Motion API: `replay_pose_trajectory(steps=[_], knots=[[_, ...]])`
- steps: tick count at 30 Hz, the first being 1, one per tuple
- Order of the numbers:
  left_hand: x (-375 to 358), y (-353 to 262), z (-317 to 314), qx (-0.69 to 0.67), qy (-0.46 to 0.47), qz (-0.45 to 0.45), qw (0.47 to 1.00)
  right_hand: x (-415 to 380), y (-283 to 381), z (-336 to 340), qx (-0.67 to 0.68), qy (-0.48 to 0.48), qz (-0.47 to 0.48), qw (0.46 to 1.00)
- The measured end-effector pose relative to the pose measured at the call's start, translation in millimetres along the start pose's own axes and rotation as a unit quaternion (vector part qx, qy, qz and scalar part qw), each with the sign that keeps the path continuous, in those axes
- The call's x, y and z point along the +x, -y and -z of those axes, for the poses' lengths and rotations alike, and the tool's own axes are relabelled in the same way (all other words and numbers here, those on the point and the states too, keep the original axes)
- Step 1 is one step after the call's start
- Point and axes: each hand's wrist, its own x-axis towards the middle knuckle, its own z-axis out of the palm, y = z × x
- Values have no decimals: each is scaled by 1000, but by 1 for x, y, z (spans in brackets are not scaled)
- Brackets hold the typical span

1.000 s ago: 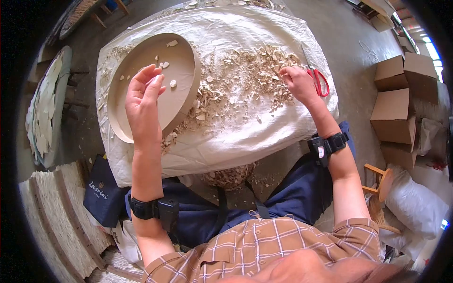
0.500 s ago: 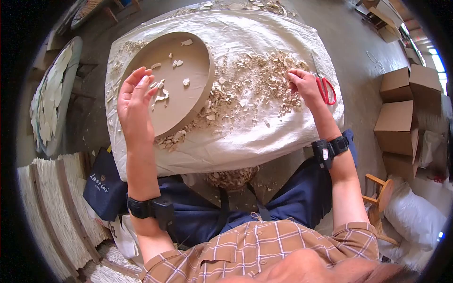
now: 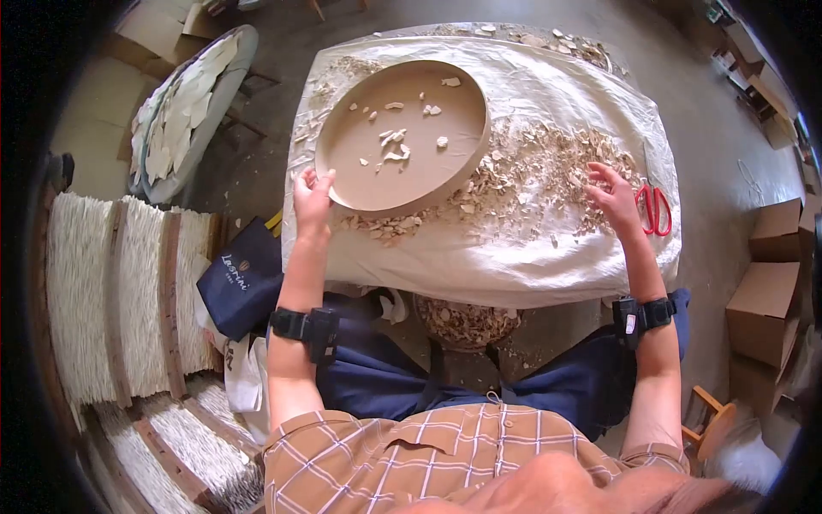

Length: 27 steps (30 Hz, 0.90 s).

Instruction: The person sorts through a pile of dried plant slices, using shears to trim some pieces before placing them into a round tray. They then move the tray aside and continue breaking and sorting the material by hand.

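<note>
My left hand [image 3: 312, 202] is at the lower left of a round, shallow brown tray [image 3: 360, 190], thumb beside its rim and apart from the fingers; nothing shows in it. Inside the tray lie several pale, flaky pieces [image 3: 397, 154], spread about with a small cluster near the middle. My right hand [image 3: 613, 199] has its fingers spread over the right part of a heap of pale brown flakes [image 3: 535, 171], and no piece can be made out in it. Red-handled scissors [image 3: 654, 211] lie just right of that hand.
A white cloth [image 3: 479, 274] covers the table. Below its front edge stands a container of flakes [image 3: 469, 324]. To the left are a dark blue bag [image 3: 242, 278], racks of pale sheets [image 3: 141, 300] and an oval board with pale pieces [image 3: 184, 116]. Cardboard boxes [image 3: 765, 300] stand at right.
My left hand has moved from over the tray to its lower left edge. The pinched fingers of my right hand have spread apart. The camera view has shifted, and more pieces lie in the tray.
</note>
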Motion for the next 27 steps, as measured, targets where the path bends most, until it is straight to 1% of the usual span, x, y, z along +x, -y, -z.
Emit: replay_pose_trajectory(steps=[1, 2, 4, 5, 6, 7, 8, 10, 12, 14, 15, 17, 18, 20, 22, 23, 24, 26, 27], knots=[[0, 2, -2, 25, 8, 27, 999, -1, 0, 1, 1, 3, 0, 1000], [1, 3, -2, 22, 10, 23, 999, -2, 0, 1, 0, -1, 3, 1000], [10, 13, 1, 109, 6, 46, 993, -9, 5, 2, -7, 32, 23, 999], [18, 30, 1, 106, 3, 61, 993, -15, 11, 1, -15, 35, 11, 999], [18, 25, 2, 103, 13, 58, 993, -16, 7, -1, -24, 33, 33, 999], [10, 19, 4, 96, 84, 131, 983, -21, 13, -1, -23, 34, 38, 998], [5, 15, 6, 92, 156, 202, 962, -26, 20, -3, -21, 34, 43, 998], [8, 21, 4, 88, 148, 199, 965, -32, 26, -4, -30, 46, 54, 997], [9, 25, 2, -17, 77, 109, 991, -35, 28, -3, -29, 59, 54, 996], [17, 16, 2, 0, 77, 109, 991, -35, 25, -2, -8, 62, 41, 997], [12, 4, -1, -20, 85, 104, 991, -36, 26, 0, -7, 51, 37, 998], [6, -11, -17, -21, 102, 87, 991, -37, 28, 2, 70, 101, 5, 992], [1, -18, -27, -27, 108, 73, 991, -38, 29, 1, 71, 93, 2, 993], [-16, -32, -53, -23, 115, 57, 992, -35, 32, 0, 233, 117, -55, 964], [-28, -42, -77, -49, 108, 57, 991, -35, 40, 2, 245, 123, -64, 960], [-23, -35, -84, -63, 149, 62, 985, -35, 45, 3, 256, 122, -67, 957], [-28, -38, -92, -62, 153, 60, 984, -35, 48, 5, 268, 121, -70, 953], [-47, -47, -112, -92, 200, 75, 973, -34, 50, 10, 294, 110, -69, 947], [-54, -50, -121, -98, 204, 67, 972, -33, 50, 13, 342, 114, -91, 928]])
